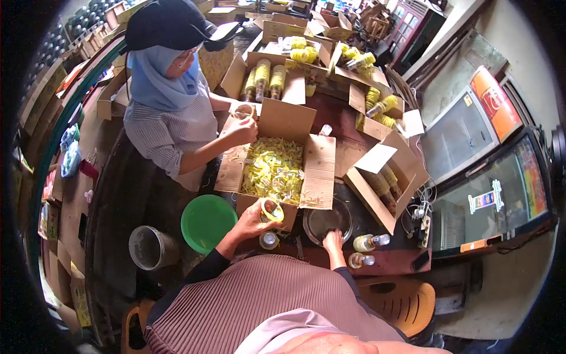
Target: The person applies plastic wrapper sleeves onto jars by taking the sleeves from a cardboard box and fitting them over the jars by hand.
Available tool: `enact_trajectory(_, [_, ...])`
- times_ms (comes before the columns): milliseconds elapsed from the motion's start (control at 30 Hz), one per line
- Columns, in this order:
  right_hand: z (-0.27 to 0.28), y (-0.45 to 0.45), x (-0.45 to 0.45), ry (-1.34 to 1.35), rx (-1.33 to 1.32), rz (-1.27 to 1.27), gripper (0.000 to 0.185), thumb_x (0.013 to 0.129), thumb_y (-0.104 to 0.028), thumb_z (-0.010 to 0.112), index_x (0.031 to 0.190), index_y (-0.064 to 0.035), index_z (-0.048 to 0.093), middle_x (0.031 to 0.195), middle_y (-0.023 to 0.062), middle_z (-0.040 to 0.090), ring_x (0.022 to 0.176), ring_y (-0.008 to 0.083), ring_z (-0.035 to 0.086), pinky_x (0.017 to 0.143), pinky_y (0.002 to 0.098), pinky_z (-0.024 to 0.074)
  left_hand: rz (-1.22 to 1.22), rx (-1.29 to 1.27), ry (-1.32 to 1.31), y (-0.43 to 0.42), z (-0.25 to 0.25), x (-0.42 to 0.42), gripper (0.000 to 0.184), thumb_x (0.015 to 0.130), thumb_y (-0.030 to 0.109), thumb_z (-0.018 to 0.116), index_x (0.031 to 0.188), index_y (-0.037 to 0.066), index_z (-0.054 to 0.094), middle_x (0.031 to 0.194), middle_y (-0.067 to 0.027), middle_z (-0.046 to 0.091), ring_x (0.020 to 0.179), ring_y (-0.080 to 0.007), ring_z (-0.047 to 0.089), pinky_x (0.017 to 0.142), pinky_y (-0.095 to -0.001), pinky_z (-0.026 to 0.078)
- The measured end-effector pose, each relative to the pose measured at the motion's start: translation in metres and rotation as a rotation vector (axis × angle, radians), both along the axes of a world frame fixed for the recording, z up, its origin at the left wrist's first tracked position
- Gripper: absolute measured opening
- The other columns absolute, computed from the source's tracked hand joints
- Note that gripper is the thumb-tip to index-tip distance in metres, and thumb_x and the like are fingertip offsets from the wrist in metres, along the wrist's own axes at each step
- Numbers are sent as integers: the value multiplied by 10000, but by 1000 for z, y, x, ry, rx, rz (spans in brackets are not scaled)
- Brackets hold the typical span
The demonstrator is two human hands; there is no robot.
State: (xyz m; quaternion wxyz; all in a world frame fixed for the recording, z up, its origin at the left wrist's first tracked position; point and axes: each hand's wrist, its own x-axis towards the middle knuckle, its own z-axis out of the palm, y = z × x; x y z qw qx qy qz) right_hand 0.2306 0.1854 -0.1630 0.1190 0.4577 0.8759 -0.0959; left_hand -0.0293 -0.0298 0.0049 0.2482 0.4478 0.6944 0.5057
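Note:
My left hand (pixel 253 222) is wrapped around a small clear cup with a yellow rim (pixel 275 213), tilted with its mouth toward the right. Just beyond it stands an open cardboard box (pixel 319 174) full of small yellow pieces (pixel 274 168). My right hand (pixel 333 240) is at the near edge of a round dark basin (pixel 314 233), fingers curled down into it. Whatever those fingers pinch is too small to make out. Below the cup is a clear capped bottle (pixel 269 240). Two more bottles (pixel 370 242) (pixel 361 260) stand right of my right hand.
A green basin (pixel 207 224) and a grey bucket (pixel 152 248) are at my left. Across the table a co-worker (pixel 171 112) handles a similar small cup (pixel 243 111). Open boxes (pixel 396 177) of yellow-ringed stacks line the back and right. A glass-door cooler (pixel 495 197) stands at right.

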Motion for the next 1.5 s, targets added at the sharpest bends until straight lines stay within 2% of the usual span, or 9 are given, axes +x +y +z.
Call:
enact_trajectory(233, [-67,25,4,-128,-36,-45,274,777,-164,555,981,-39,689,1176,157,575,1172,292,464,988,431,346,44,14,46,-14,-1,-5,504,704,276,800,1058,19,552,950,-111,611,894,-219,605,805,-334,482])
enact_trajectory(367, [-30,14,7,44,66,-81,194,722,-152,571,784,-30,709,1080,168,592,1064,297,495,912,431,360,64,2,-50,-10,0,-7,521,703,269,810,1075,17,547,967,-88,614,896,-179,597,813,-316,479])
enact_trajectory(467, [-17,3,16,111,190,22,221,723,-148,560,833,-20,703,1090,166,583,1055,308,492,919,426,348,61,20,-59,-4,1,-8,498,703,265,802,1056,23,547,953,-95,616,891,-187,602,814,-316,477])
enact_trajectory(633, [-5,-16,37,187,86,35,446,855,-412,518,976,-17,687,1351,207,445,1365,351,241,1071,640,64,15,78,11,9,-12,-4,430,682,199,794,981,28,535,905,-102,586,848,-198,585,785,-312,472])
enact_trajectory(767, [12,-23,50,356,-26,3,606,888,-375,534,1368,-45,368,1423,214,344,1325,361,312,1058,519,270,-7,84,31,11,-6,1,440,653,146,817,970,26,536,886,-75,587,831,-159,571,769,-294,474])
enact_trajectory(900, [34,-37,56,720,-5,-103,659,838,-63,600,1416,-70,285,1355,211,365,1252,382,382,1042,417,341,7,37,-11,6,-17,4,487,666,110,814,1058,9,543,927,-68,597,871,-126,572,790,-277,476])
enact_trajectory(1067, [39,-60,63,777,50,-221,368,827,-23,582,1176,-23,468,1002,139,505,834,279,562,773,384,466,40,2,20,2,-13,5,487,676,122,808,1071,10,547,954,-74,612,889,-174,596,804,-297,482])
enact_trajectory(1167, [30,-71,67,675,-128,-287,177,844,-133,595,986,-42,542,921,134,566,824,308,591,730,406,478,44,-17,16,4,-15,7,500,676,155,810,1068,15,533,944,-103,618,878,-204,600,804,-322,481])
enact_trajectory(1500, [3,-93,40,326,-284,-126,214,776,-240,672,870,-60,606,924,155,606,907,349,587,770,446,476,10,-18,16,12,-20,6,531,658,158,814,1087,14,536,943,-111,619,877,-235,612,799,-334,486])
